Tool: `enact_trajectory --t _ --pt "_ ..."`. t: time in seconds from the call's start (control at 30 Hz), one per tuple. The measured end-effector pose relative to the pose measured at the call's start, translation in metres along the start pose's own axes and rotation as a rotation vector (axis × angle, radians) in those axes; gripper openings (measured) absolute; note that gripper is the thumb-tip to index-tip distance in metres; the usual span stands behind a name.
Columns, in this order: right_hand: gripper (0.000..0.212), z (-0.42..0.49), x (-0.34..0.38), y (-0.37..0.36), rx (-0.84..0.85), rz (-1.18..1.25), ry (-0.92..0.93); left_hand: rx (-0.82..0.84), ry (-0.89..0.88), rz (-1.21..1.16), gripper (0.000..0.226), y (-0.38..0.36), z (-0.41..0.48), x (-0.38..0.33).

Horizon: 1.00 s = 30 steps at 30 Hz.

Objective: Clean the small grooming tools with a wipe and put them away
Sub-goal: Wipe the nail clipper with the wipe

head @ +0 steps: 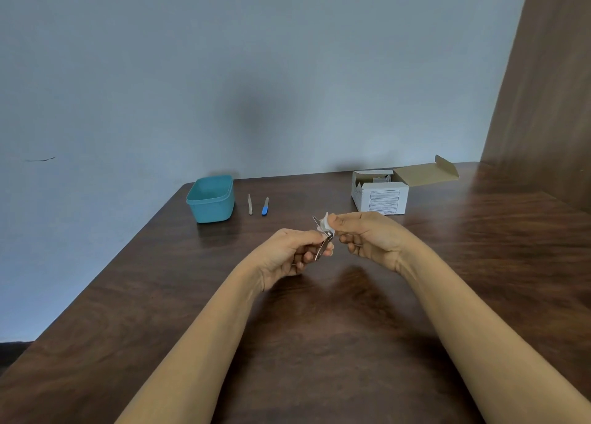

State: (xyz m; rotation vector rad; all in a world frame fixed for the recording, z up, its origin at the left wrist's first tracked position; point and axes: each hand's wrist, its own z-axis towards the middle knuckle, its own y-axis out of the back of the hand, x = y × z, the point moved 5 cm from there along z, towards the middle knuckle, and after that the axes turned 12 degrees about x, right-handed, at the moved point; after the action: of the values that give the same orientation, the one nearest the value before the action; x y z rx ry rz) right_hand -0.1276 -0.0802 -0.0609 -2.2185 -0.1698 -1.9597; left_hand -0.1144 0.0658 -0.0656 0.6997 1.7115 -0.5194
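The nail clipper (323, 247) is half hidden inside the left grip (292, 254), its head covered by the wipe (326, 223), which is mostly buried in the right grip (367, 238). Print on the box (380, 199) by the far edge of the bench (319, 343) is too small to read, its contents unclear.

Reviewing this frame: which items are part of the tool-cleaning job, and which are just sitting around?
Part of the job:
- nail clipper, held in the left hand
- white wipe, pinched in the right hand
- slim beige tool and blue-handled tool, waiting on the table
- teal tub, likely storage

Lying about:
- open white box, contents unclear
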Motion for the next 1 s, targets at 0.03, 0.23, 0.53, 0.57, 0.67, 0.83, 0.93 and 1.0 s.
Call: enact_trajectory --t 0.03,0.23,0.53,0.57,0.67,0.83,0.93,1.0 --pt "0.01 0.0 0.0 0.0 0.009 -0.011 -0.001 -0.001 0.003 0.001 0.019 0.0 0.0 0.0" --pt "0.006 -0.002 0.002 -0.001 0.025 -0.073 -0.007 -0.009 0.026 0.013 0.018 0.003 0.002 0.002" --pt "0.01 -0.001 0.01 -0.009 0.08 -0.265 0.183 -0.042 0.046 0.023 0.017 0.003 0.003 0.002" --pt "0.017 0.001 0.008 -0.009 0.072 -0.267 0.19 -0.047 0.039 0.018 0.018 0.004 0.003 0.002" --pt "0.024 0.003 0.002 -0.01 -0.013 -0.135 0.168 -0.064 -0.001 -0.002 0.02 0.005 0.005 0.0" --pt "0.02 0.007 -0.005 -0.012 -0.042 0.175 0.122 -0.094 -0.059 0.049 0.028 0.007 0.008 -0.001" --pt "0.026 0.007 -0.007 -0.014 -0.051 0.282 0.087 -0.093 -0.095 0.094 0.027 0.007 0.007 -0.003" --pt "0.026 0.007 -0.008 -0.013 -0.075 0.357 0.068 -0.087 -0.123 0.125 0.024 0.006 0.006 -0.005"
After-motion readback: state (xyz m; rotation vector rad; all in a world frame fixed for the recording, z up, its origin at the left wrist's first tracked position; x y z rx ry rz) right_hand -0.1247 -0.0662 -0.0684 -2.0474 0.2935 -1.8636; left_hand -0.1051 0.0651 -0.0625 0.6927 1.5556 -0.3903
